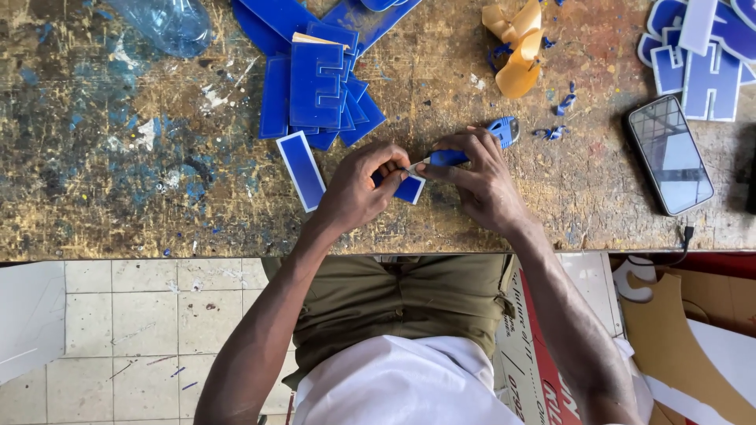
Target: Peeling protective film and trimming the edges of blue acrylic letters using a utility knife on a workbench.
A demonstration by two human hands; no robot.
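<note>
Item 1: left hand (pixel 364 182), centre of the frame. I see it curled closed around a small blue piece (pixel 409 189), fingers folded over its top edge; the piece's white-rimmed lower corner sticks out below the fingertips, resting on the workbench (pixel 118 197).

Item 2: right hand (pixel 479 177), just right of centre, touching the left. I see it clenched on a blue utility knife (pixel 472 145); the blade end meets the small piece at the left fingertips, and the handle's rounded end juts out toward the upper right.

Item 3: flat blue strip with white border (pixel 301 170), just left of the left wrist, lying slanted, close but apart from it.

Item 4: pile of blue cut letters (pixel 316 83), upper centre, overlapping, a block letter on top. A narrow band of bare bench lies between it and the hands.

Item 5: clear plastic bottle (pixel 169 24), upper left, cut by the top frame edge.

Item 6: curled tan peelings (pixel 516 51), upper right of centre, with small blue shavings (pixel 555 130) scattered below, near the knife's end.

Item 7: phone (pixel 669 153), right side, face up, dark screen, well apart from the right hand; a cable reaches the bench edge below it.

Item 8: second heap of blue letters (pixel 705 55), upper right corner.

Open room: I note the widest bare stretch is the paint-stained left half of the bench. The bench's near edge runs straight across just below both wrists; beyond it are tiled floor (pixel 142 330) lower left and cardboard (pixel 677 338) lower right.
</note>
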